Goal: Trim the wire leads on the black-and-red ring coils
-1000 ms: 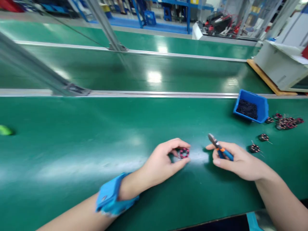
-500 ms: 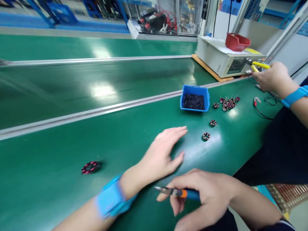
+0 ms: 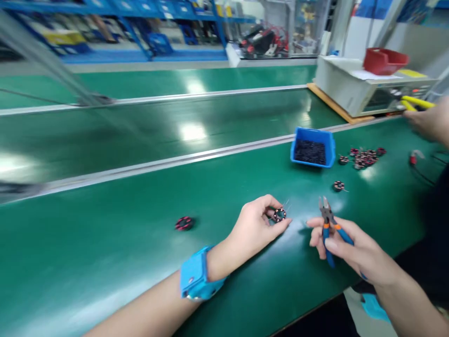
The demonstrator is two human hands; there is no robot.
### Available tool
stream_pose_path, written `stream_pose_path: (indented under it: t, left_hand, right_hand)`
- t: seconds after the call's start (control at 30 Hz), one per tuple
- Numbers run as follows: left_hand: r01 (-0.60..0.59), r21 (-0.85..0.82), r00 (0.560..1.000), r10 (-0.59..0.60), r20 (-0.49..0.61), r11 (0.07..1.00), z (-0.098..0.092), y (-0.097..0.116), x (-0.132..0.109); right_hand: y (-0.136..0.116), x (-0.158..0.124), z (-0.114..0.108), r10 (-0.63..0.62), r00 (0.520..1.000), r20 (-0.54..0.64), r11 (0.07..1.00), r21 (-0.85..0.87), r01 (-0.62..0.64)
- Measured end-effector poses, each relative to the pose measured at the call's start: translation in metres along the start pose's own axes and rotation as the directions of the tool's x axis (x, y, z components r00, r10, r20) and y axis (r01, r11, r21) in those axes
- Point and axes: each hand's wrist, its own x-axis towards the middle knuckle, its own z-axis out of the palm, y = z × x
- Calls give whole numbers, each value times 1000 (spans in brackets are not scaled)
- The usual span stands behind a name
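Containers: blue plastic bin, open top, slanted walls, stands on the green bench; filled with a loose mass of small black parts, too small to tell apart. Red plastic bin sits behind and to the right of the blue bin, on top of a grey boxy instrument; its contents cannot be seen.

Left hand: closed in a pinch, thumb and fingertips gripping a wound ring coil, round, dark with reddish windings and thin wire ends sticking up. It is held just above the bench, in front of the blue bin and a little to its left. Blue wrist strap on that arm.

Right hand: closed around the blue and orange handles of pliers, in front of the blue bin; metal tips point up toward the bin, slightly parted.

Other coils, same ring shape: a heap just right of the blue bin; a single one just in front of the bin; a flat red and black one well to its left.

Bench surface: smooth, glossy, shows lamp glare.

Far right of the blue bin: another person's hand, blurred, with a yellow-handled tool
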Motion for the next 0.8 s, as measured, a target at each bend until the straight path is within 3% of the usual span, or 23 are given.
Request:
stream_pose_path:
  t: [0.1, 0.2, 0.33, 0.43, 0.53, 0.67, 0.73, 0.8]
  left_hand:
    - [90, -23, 988, -92, -122, 996, -24, -16, -32]
    - [93, 44, 972, -81, -221, 995, -35, -29, -49]
    - [31, 199, 959, 27, -280, 979, -40, -36, -57]
    - [6, 238, 959, 62, -277, 971, -42, -37, -58]
    - [17, 204, 962, 40, -272, 979, -43, -39, -58]
    - [20, 118, 966, 11, -259, 993, -43, -41, -57]
    - [-1, 85, 970, 22, -244, 996, -42, -41, -58]
    - [-32, 60, 976, 44, -212, 998, -39, -39, -61]
  right_hand:
    - [-10, 42, 20, 97, 991, 96, 994, -50, -93]
    - [-12, 66, 37, 154, 977, 148, 982, -131, -135]
    - [-9, 67, 40, 183, 970, 160, 972, -180, -154]
    - [-12, 55, 25, 138, 988, 76, 934, -342, -104]
    - [-18, 42, -3, -77, 991, -109, 746, -666, -16]
    - [-27, 31, -38, -409, 837, -362, 422, -889, -178]
    - [-27, 28, -42, -468, 808, -358, 358, -913, -197]
    - [-21, 29, -37, -457, 857, -237, 302, -948, -102]
